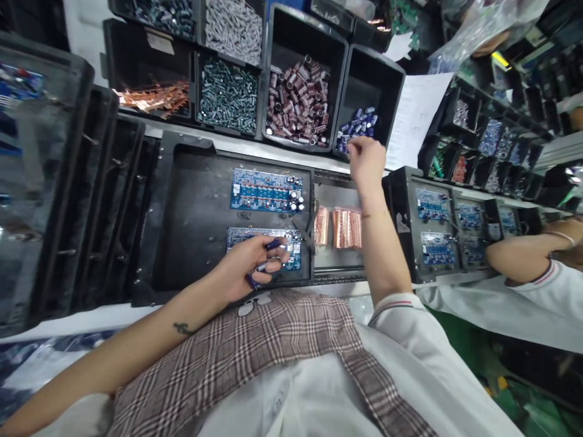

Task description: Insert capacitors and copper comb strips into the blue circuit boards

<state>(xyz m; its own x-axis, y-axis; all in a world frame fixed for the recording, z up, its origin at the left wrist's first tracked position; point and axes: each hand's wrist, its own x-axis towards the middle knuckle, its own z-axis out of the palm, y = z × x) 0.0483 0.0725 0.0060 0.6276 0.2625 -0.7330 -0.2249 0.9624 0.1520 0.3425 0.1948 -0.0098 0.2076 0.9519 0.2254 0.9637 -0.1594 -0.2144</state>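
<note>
Several dark-blue cylindrical capacitors (253, 280) lie in my left hand (248, 264), its fingers curled around them with the palm turned up. This hand hovers over the lower blue circuit board (296, 258) and hides much of it. An upper circuit board (266, 191), with a cluster of capacitors at its right end, lies in the same black tray (191, 212). My right hand (368, 161) is at the front of a black bin (376, 76) with blue capacitors (359, 123) in it. Its fingertips are pinched together beside these parts; whatever is between them is hidden.
Neighbouring bins hold brown capacitors (298, 100), green parts (228, 97), grey parts (234, 30) and copper-coloured leads (157, 96). Bundles of copper strips (347, 227) lie right of the tray. Stacked black trays (40, 182) stand left. A co-worker's arm (523, 255) reaches in at right.
</note>
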